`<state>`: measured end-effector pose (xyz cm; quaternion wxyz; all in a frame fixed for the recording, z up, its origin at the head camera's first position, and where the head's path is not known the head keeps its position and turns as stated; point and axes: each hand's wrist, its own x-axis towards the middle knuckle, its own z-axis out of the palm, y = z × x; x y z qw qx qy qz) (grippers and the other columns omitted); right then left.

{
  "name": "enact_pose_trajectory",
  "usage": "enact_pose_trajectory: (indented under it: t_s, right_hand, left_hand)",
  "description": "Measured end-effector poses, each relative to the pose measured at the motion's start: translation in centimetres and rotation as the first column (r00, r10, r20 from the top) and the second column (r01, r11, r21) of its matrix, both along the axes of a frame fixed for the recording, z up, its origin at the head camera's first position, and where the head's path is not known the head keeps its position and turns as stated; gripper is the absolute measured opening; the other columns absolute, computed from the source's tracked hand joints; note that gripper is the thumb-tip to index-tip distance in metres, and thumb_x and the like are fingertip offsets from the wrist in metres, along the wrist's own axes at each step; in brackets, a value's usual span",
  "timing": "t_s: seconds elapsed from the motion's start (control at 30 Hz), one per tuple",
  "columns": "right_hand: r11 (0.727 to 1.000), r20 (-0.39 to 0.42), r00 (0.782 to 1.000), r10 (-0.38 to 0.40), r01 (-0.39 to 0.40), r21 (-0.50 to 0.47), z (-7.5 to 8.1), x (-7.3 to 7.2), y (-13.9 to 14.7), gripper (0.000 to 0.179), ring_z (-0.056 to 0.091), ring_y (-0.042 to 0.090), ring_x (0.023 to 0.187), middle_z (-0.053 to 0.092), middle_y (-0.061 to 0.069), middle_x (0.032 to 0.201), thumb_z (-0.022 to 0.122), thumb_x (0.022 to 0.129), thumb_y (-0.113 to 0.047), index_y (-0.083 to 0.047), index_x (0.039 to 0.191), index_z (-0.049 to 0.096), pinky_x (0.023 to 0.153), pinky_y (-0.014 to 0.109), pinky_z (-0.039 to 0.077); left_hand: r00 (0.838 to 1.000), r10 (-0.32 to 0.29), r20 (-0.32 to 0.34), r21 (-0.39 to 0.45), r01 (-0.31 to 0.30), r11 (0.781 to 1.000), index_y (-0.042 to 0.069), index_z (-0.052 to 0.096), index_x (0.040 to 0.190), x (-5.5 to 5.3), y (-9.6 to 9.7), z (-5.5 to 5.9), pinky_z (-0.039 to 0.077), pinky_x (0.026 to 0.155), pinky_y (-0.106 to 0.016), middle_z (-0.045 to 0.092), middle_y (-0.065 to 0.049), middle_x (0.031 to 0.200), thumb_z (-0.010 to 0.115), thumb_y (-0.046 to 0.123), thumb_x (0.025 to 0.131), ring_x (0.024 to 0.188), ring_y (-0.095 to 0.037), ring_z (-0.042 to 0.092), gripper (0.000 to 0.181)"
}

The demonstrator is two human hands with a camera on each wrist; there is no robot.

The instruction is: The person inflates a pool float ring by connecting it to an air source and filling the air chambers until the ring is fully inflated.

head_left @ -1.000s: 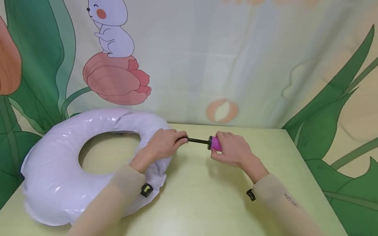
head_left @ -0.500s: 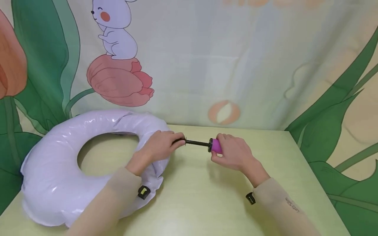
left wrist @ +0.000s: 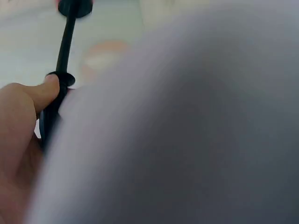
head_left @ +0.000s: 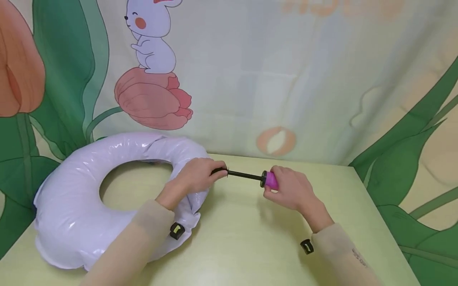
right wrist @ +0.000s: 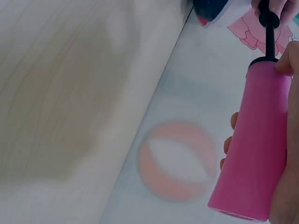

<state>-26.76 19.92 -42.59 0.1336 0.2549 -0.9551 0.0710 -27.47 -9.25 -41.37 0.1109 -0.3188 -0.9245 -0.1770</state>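
A hand air pump spans the gap between my two hands above the table. Its pink-purple barrel [right wrist: 252,140] lies in my right hand [head_left: 291,188], whose fingers wrap around it. From the barrel's black collar [head_left: 264,179] a thin black rod [head_left: 245,175] runs left to a black handle [left wrist: 52,107]. My left hand [head_left: 200,174] grips that handle, its thumb at the small flange. Behind and below the left forearm is a pale lilac inflatable swim ring [head_left: 68,198], puffed up with some creases on its right side. It fills much of the left wrist view, blurred.
The ring lies on the left of a pale yellow-green table [head_left: 232,238]. A printed curtain [head_left: 229,79] with a rabbit and flowers hangs along the back edge. Black clips [head_left: 306,246] show near each sleeve cuff.
The right hand has moved a little right with the barrel, so more of the black rod shows between the hands. The head view has shifted slightly. Both grips stay the same.
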Motion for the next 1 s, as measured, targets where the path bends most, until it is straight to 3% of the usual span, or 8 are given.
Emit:
enact_pose_trajectory:
  t_s: [0.17, 0.3, 0.47, 0.57, 0.73, 0.83, 1.0]
  right_hand:
    - [0.999, 0.001, 0.999, 0.045, -0.045, 0.020, -0.7, 0.2, -2.2, 0.028, 0.048, 0.011, 0.062, 0.049, -0.007, 0.075, 0.056, 0.083, -0.041, -0.015, 0.095, 0.053, 0.052, 0.029, 0.040]
    - [0.999, 0.000, 0.999, 0.041, -0.041, 0.022, 0.3, 0.8, -1.9, 0.029, 0.049, 0.012, 0.064, 0.051, -0.006, 0.076, 0.058, 0.085, -0.042, -0.015, 0.096, 0.054, 0.053, 0.031, 0.041]
    - [0.999, -0.018, 0.999, -0.030, 0.030, 0.021, 0.8, 0.7, 0.6, 0.029, 0.048, 0.012, 0.064, 0.052, -0.006, 0.076, 0.060, 0.081, -0.040, -0.016, 0.097, 0.055, 0.054, 0.031, 0.040]
    - [0.999, -0.008, 1.000, -0.004, 0.004, 0.036, 0.4, 0.4, 0.1, 0.029, 0.048, 0.012, 0.063, 0.051, -0.006, 0.075, 0.058, 0.081, -0.040, -0.015, 0.095, 0.054, 0.053, 0.031, 0.040]
    - [0.999, -0.016, 0.999, 0.041, -0.040, 0.031, -0.4, 0.2, -2.4, 0.028, 0.048, 0.011, 0.062, 0.050, -0.006, 0.074, 0.056, 0.082, -0.039, -0.015, 0.094, 0.053, 0.051, 0.030, 0.040]
    - [0.999, -0.001, 0.999, 0.048, -0.048, 0.023, -0.6, 0.3, -2.7, 0.029, 0.049, 0.011, 0.064, 0.050, -0.006, 0.075, 0.057, 0.083, -0.039, -0.014, 0.097, 0.055, 0.053, 0.029, 0.041]
    - [0.999, 0.034, 0.999, 0.038, -0.038, 0.003, -0.2, 0.4, -0.8, 0.028, 0.049, 0.011, 0.065, 0.052, -0.007, 0.076, 0.059, 0.083, -0.039, -0.015, 0.096, 0.055, 0.054, 0.031, 0.041]
  left_hand:
    - [0.994, -0.034, -0.101, -0.048, 0.029, 0.998, 0.022, 0.068, 0.100, 0.8, 2.3, -0.7, 0.043, 0.061, -0.038, 0.054, 0.006, 0.072, 0.058, 0.037, 0.105, 0.067, -0.015, 0.058, 0.019]
    - [0.997, -0.013, -0.078, -0.029, 0.011, 1.000, 0.024, 0.069, 0.103, 0.8, 1.6, -0.4, 0.044, 0.067, -0.038, 0.056, 0.008, 0.075, 0.061, 0.037, 0.104, 0.072, -0.013, 0.057, 0.016]
    - [0.998, 0.021, -0.052, -0.001, -0.021, 1.000, 0.024, 0.068, 0.102, 0.1, 0.1, -0.4, 0.046, 0.072, -0.042, 0.055, 0.009, 0.075, 0.060, 0.034, 0.105, 0.072, -0.013, 0.056, 0.013]
    - [0.998, -0.017, -0.057, -0.015, 0.016, 1.000, 0.023, 0.066, 0.101, 0.2, 1.1, -0.7, 0.045, 0.067, -0.041, 0.053, 0.008, 0.074, 0.057, 0.034, 0.106, 0.069, -0.015, 0.056, 0.015]
    - [0.996, -0.022, -0.085, -0.065, 0.016, 0.998, 0.023, 0.062, 0.096, 0.8, 3.3, -0.9, 0.040, 0.060, -0.038, 0.048, 0.005, 0.071, 0.055, 0.037, 0.107, 0.064, -0.017, 0.054, 0.019]
    - [0.998, -0.011, -0.060, -0.094, 0.005, 0.996, 0.024, 0.062, 0.095, 0.9, 3.4, -0.8, 0.041, 0.062, -0.037, 0.048, 0.007, 0.071, 0.057, 0.039, 0.106, 0.066, -0.014, 0.053, 0.019]
    - [1.000, -0.019, -0.019, -0.106, 0.017, 0.994, 0.024, 0.065, 0.105, 0.5, 2.3, -0.3, 0.042, 0.069, -0.039, 0.054, 0.009, 0.076, 0.057, 0.040, 0.106, 0.075, -0.011, 0.055, 0.018]
